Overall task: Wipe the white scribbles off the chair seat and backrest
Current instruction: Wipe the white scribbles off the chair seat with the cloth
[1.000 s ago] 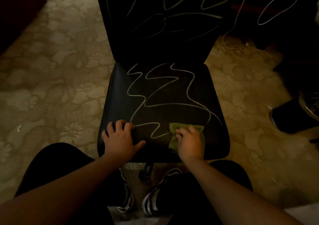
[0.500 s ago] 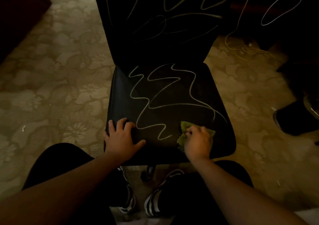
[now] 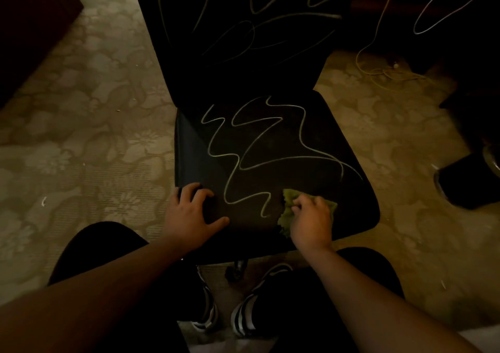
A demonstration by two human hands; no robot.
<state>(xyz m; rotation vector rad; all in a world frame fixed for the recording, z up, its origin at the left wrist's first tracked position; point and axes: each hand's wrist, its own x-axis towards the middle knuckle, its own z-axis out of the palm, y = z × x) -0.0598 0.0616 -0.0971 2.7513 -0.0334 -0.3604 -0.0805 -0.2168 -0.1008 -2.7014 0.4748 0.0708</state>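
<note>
The right hand (image 3: 311, 221) curls its fingers down onto a crumpled green cloth (image 3: 288, 212) and presses it to the seat near the front edge, right of centre; the cloth shows at the hand's left side and beyond the knuckles. The left hand (image 3: 189, 214) holds nothing: it rests palm-down by the front left corner of the seat, fingers bent over the edge and thumb spread toward the middle.

A patterned beige carpet (image 3: 81, 149) with a floral relief covers the floor all around. On it stands the black upholstered chair, whose tall backrest (image 3: 243, 63) rises at the far edge of the seat and bears faint pale looping scribbles (image 3: 270, 27). The black padded seat (image 3: 338, 136) carries one long white zigzag line (image 3: 243, 163) running from the far left corner down to the front, ending just beside the cloth. A thin yellow cord (image 3: 378, 73) lies tangled on the carpet to the right of the backrest. Under the front edge, between the forearms, sit two black shoes with white stripes (image 3: 243, 317).
</note>
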